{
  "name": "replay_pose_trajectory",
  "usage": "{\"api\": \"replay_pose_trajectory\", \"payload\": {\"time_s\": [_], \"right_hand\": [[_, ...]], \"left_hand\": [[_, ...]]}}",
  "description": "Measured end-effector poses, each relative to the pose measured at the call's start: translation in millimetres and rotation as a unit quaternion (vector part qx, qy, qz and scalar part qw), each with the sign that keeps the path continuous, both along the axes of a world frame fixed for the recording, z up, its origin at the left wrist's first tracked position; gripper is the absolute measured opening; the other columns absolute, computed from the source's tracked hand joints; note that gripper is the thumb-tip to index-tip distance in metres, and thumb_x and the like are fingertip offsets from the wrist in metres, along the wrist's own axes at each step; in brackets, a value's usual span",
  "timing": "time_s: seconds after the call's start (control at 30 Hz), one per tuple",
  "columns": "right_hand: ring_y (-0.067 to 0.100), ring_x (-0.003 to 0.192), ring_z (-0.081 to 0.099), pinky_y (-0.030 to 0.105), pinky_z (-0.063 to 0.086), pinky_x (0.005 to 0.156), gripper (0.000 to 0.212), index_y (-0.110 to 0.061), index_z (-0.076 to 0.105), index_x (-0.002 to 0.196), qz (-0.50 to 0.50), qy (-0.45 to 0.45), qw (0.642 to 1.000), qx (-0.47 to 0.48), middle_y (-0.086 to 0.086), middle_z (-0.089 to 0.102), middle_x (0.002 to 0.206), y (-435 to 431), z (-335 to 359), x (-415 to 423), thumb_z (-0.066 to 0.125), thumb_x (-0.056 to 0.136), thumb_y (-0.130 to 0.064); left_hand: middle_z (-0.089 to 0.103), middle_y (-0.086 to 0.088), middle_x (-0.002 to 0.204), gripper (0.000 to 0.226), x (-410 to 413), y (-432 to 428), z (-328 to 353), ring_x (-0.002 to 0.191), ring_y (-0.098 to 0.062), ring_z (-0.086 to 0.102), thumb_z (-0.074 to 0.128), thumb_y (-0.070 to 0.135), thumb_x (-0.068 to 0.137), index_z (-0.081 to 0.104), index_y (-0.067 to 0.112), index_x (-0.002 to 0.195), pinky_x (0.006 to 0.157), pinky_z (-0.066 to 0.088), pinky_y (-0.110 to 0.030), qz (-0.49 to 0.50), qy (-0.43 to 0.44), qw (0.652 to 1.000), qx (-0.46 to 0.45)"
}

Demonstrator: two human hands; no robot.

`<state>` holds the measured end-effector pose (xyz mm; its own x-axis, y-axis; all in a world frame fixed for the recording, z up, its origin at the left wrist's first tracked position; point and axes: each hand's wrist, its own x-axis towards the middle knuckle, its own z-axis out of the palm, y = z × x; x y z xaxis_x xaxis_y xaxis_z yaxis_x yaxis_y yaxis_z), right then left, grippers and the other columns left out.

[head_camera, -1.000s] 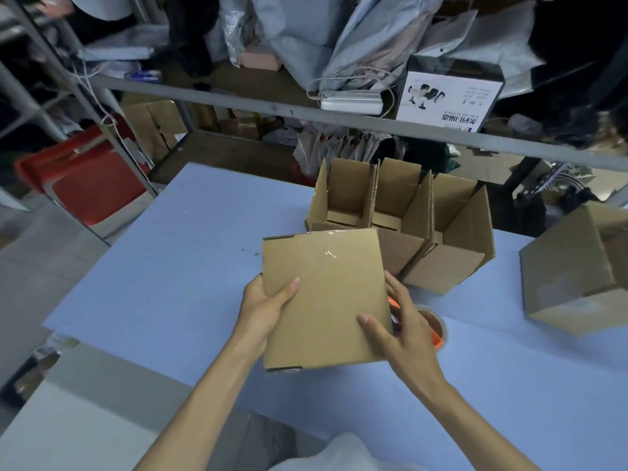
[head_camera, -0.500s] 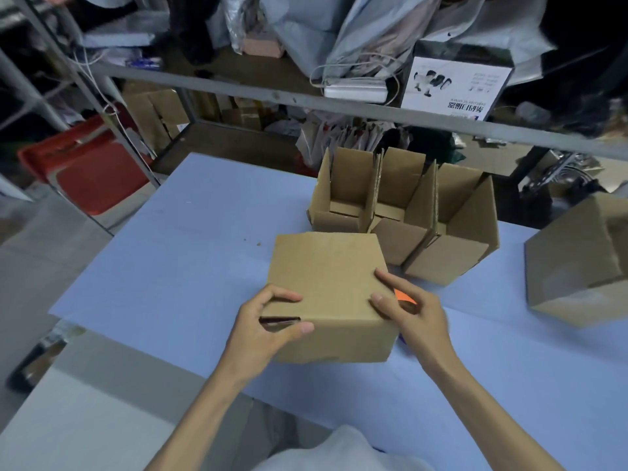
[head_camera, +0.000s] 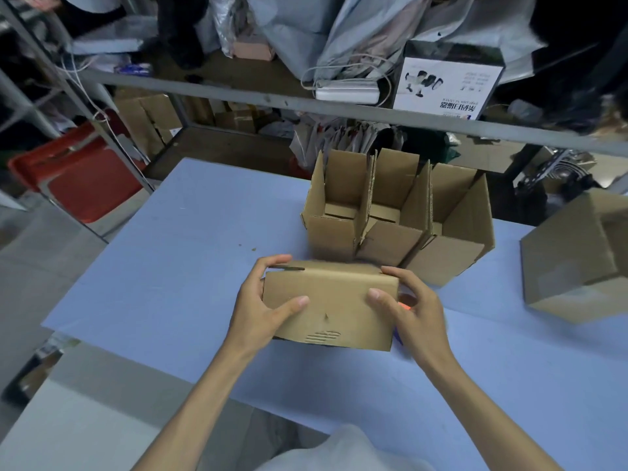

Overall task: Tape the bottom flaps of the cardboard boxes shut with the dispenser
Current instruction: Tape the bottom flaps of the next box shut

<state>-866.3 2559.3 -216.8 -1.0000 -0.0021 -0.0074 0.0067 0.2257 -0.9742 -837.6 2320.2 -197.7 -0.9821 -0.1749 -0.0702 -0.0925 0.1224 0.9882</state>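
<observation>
We logged the held box (head_camera: 329, 307) at centre frame, low over the blue table (head_camera: 163, 273), gripped at both ends. The left hand (head_camera: 258, 300) clamped the left end, with the thumb flat across the near face and the fingers curled over the far top edge. The right hand (head_camera: 413, 312) did the same on the right end, thumb on the near face and fingers hooked over the upper right corner. Both hands were closed round cardboard with nothing else in them. The two-ended grip was probably there so the box could be turned and set down square. We could not tell which face was the bottom, and no tape seam showed on the faces toward the camera. Just behind the right hand lay an orange sliver we took for the dispenser (head_camera: 405, 303), mostly hidden and parked within that hand's reach. Above centre, three open boxes (head_camera: 390, 229) stood in a touching row, mouths up, presumably pushed back out of the way. Another box (head_camera: 577, 263) sat at the right edge, well apart. Our guess was that no taping was under way, since the dispenser was not in hand
</observation>
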Motion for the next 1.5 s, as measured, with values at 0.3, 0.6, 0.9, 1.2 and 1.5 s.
{"api": "replay_pose_trajectory", "payload": {"time_s": [0.3,0.6,0.9,1.2,1.5], "right_hand": [[0.005,0.131,0.041,0.041,0.048,0.099,0.075,-0.044,0.053,0.131,0.148,0.084,0.977,0.125,-0.013,0.030,0.151,10.6,-7.1,1.5,0.087,0.066,-0.030],[0.015,0.131,0.047,0.027,0.048,0.099,0.058,-0.047,0.057,0.126,0.044,0.027,0.998,0.037,-0.021,0.039,0.146,9.2,-12.5,-2.4,0.075,0.070,-0.044],[0.019,0.108,0.056,0.029,0.045,0.081,0.063,-0.030,0.049,0.137,0.055,0.053,0.955,0.286,0.002,0.062,0.120,0.8,-9.4,4.1,0.038,0.085,-0.062],[0.016,0.058,0.044,0.030,0.028,0.052,0.039,-0.028,0.065,0.079,0.064,0.003,0.922,0.383,-0.005,0.042,0.054,6.7,-35.2,11.5,0.042,0.093,-0.056],[0.018,0.048,0.036,0.033,0.027,0.051,0.057,-0.012,0.041,0.051,0.047,-0.130,0.939,0.316,0.000,0.037,0.046,12.5,-70.5,17.7,0.053,0.092,-0.051]], "left_hand": [[0.068,-0.013,0.103,0.042,-31.9,-5.1,7.3,0.082,-0.016,0.068,0.081,0.012,0.075,0.059,0.029,0.106,0.060,0.053,-0.021,0.045,-0.037,0.998,0.025],[0.069,0.014,0.099,0.054,-24.8,-12.2,9.9,0.091,-0.009,0.067,0.088,0.032,0.063,0.063,0.043,0.109,0.077,0.051,-0.025,-0.045,-0.030,0.991,-0.122],[0.044,0.008,0.100,0.020,-60.7,8.8,10.5,0.093,0.012,0.049,0.070,0.010,0.084,0.072,0.029,0.090,0.081,0.034,0.001,0.026,0.055,0.976,-0.207],[0.054,-0.001,0.106,0.008,-120.2,29.4,-5.4,0.101,-0.013,0.053,0.069,0.009,0.084,0.074,0.013,0.088,0.091,0.042,-0.023,-0.200,-0.014,0.934,-0.295],[0.057,0.001,0.111,0.020,-138.0,66.8,-50.5,0.104,-0.013,0.050,0.074,0.009,0.081,0.074,0.018,0.099,0.091,0.039,-0.021,-0.379,-0.026,0.849,-0.367]]}}
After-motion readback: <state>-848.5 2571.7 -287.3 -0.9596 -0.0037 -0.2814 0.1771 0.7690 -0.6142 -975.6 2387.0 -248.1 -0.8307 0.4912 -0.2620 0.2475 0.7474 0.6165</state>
